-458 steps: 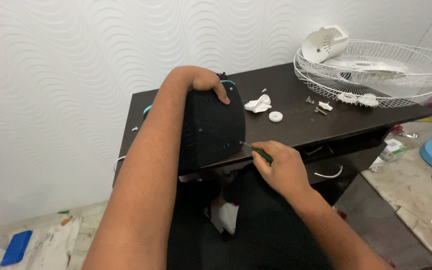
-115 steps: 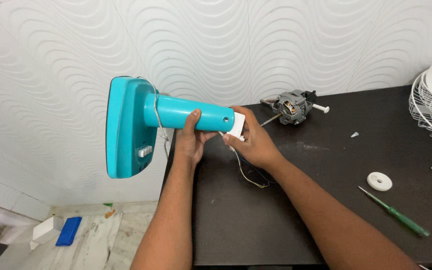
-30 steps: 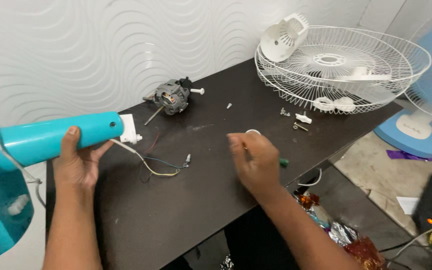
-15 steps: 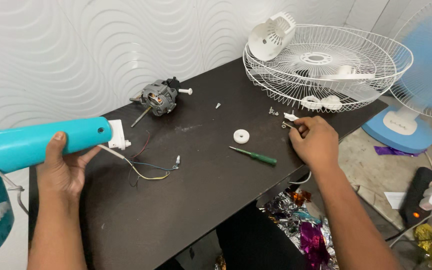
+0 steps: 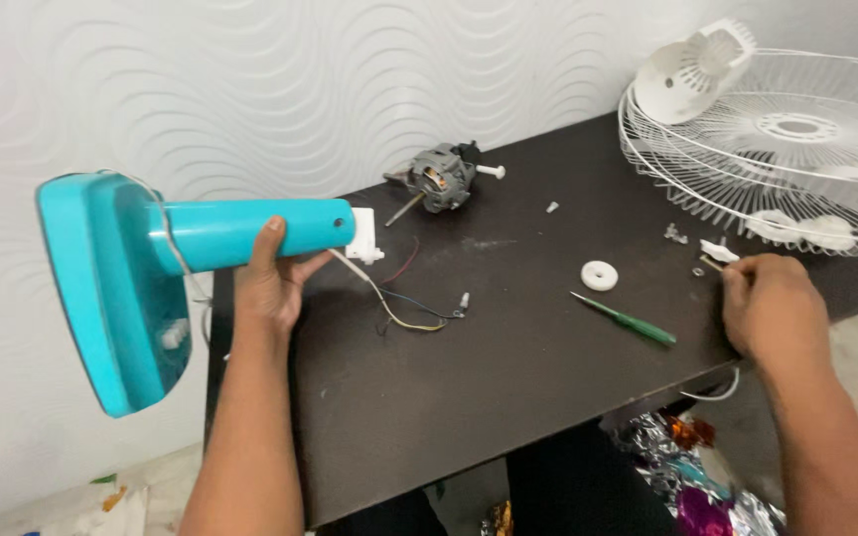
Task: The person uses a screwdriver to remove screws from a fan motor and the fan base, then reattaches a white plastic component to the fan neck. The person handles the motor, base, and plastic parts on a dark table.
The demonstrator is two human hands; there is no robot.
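The left hand (image 5: 272,288) is closed around the turquoise fan stand (image 5: 201,248), its long axis level, while the right hand (image 5: 772,308) pinches a small white part (image 5: 719,251) on the table (image 5: 508,377), beside the green screwdriver (image 5: 626,320).

Head camera looks down, close, over table (image 5: 508,397).

— Where do we have our arms?

— Our left hand (image 5: 272,283) is raised, fingers curled in a firm grasp, forearm running up from below. Our right hand (image 5: 773,310) reaches far right, knuckles up, fingertips apparently pinched together, though they're mostly hidden.
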